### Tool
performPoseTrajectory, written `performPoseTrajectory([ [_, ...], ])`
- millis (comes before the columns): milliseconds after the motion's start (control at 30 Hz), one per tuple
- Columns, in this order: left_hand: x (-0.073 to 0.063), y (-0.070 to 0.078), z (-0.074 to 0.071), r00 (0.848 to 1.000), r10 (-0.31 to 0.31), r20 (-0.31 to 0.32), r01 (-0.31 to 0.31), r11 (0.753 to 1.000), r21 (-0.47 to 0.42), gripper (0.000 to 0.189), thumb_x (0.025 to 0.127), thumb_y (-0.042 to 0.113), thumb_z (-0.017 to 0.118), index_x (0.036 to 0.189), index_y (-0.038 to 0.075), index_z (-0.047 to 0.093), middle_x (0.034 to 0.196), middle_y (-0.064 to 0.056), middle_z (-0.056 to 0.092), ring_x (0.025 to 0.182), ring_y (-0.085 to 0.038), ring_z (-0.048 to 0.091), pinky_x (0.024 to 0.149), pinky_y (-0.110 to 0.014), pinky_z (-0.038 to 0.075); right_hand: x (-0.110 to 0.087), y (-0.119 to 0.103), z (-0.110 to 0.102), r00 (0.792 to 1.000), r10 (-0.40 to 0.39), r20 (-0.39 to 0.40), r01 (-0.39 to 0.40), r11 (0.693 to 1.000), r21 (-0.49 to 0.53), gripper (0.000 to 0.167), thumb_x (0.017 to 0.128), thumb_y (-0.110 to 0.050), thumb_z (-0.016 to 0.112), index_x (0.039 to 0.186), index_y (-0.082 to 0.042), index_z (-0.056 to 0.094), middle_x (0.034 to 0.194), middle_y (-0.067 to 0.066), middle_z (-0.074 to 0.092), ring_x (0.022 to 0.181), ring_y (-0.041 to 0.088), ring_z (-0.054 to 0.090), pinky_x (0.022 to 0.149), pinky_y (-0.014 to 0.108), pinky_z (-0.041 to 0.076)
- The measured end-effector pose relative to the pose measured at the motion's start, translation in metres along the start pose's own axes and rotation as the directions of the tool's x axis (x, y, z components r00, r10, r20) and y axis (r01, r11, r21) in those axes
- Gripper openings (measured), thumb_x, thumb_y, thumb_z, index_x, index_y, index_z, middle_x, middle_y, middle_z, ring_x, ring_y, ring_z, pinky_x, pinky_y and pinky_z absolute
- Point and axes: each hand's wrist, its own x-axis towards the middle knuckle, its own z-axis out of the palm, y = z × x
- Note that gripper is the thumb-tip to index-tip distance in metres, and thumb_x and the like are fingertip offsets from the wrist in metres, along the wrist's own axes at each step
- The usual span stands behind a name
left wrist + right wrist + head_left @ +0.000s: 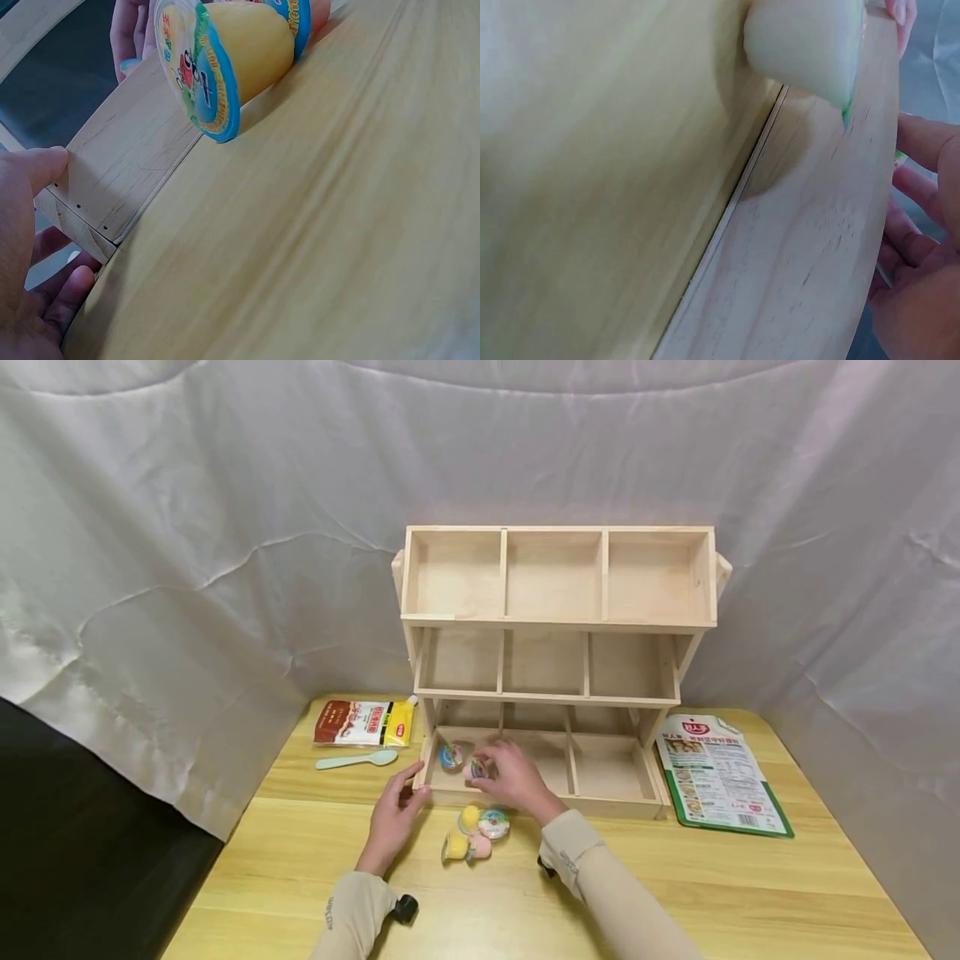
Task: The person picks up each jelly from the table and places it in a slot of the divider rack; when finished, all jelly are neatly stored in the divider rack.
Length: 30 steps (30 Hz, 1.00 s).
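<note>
A three-tier wooden organizer box (555, 625) stands at the back with its tiers spread out. At the front left corner of its lowest tray (127, 142), my left hand (393, 822) grips the wood, thumb on the front board and fingers round the side. My right hand (517, 777) pinches a small jelly cup (477, 769) inside that tray's left compartment. Beside it lies another jelly cup (450, 756) with a colourful lid. In front of the tray are several more, among them a yellow jelly cup (255, 45), a pink jelly cup (480, 846) and a whitish jelly cup (799, 45).
Left of the box lie a red, white and yellow food packet (365, 722) and a pale green spoon (357, 760). At the right, a green and white food packet (723, 777) lies flat beside the box. Grey cloth (555, 452) hangs behind and along both sides.
</note>
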Motion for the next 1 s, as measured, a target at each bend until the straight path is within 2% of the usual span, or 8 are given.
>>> performPoseTrajectory([
  [200, -0.001, 0.000, 0.000, 1.000, -0.008, 0.003, 0.008, 1.000, -0.009, 0.047, 0.102, 0.036, 0.066, 0.148, 0.031, 0.055, 0.148, -0.005, 0.056, 0.113, -0.020, 0.063, 0.094, -0.032, 0.052, 0.008, 0.002, 0.000, 0.998, -0.008, 0.055, 0.010, 0.999, -0.040, 0.047, 0.084, -0.031, 0.088, 0.124, -0.010, 0.074, 0.126, 0.010, 0.070, 0.126, 0.033, 0.059, 0.111, 0.054, 0.045],
  [467, 0.000, 0.000, 0.000, 1.000, 0.002, -0.002, -0.002, 1.000, -0.014, 0.047, 0.102, 0.034, 0.067, 0.148, 0.029, 0.056, 0.148, -0.006, 0.056, 0.112, -0.020, 0.064, 0.092, -0.029, 0.052, 0.012, 0.005, -0.002, 0.995, -0.044, 0.086, 0.053, 0.992, -0.110, 0.045, 0.086, -0.033, 0.086, 0.122, -0.009, 0.075, 0.124, 0.008, 0.072, 0.122, 0.030, 0.061, 0.112, 0.051, 0.044],
  [833, 0.000, 0.001, 0.000, 1.000, 0.018, -0.014, -0.018, 1.000, -0.013, 0.048, 0.102, 0.032, 0.067, 0.148, 0.026, 0.056, 0.146, -0.009, 0.057, 0.112, -0.022, 0.065, 0.090, -0.029, 0.052, 0.017, 0.006, -0.004, 0.988, -0.065, 0.137, 0.081, 0.990, -0.114, 0.043, 0.084, -0.032, 0.087, 0.120, -0.011, 0.077, 0.127, 0.007, 0.071, 0.122, 0.030, 0.061, 0.109, 0.048, 0.046],
  [1000, 0.000, 0.000, 0.001, 1.000, 0.008, -0.011, -0.008, 1.000, -0.014, 0.046, 0.102, 0.032, 0.067, 0.147, 0.029, 0.057, 0.145, -0.007, 0.058, 0.111, -0.021, 0.065, 0.090, -0.029, 0.053, 0.017, 0.006, -0.004, 0.985, -0.065, 0.163, 0.086, 0.988, -0.128, 0.044, 0.086, -0.032, 0.085, 0.124, -0.012, 0.076, 0.133, 0.010, 0.069, 0.125, 0.032, 0.060, 0.112, 0.052, 0.044],
])
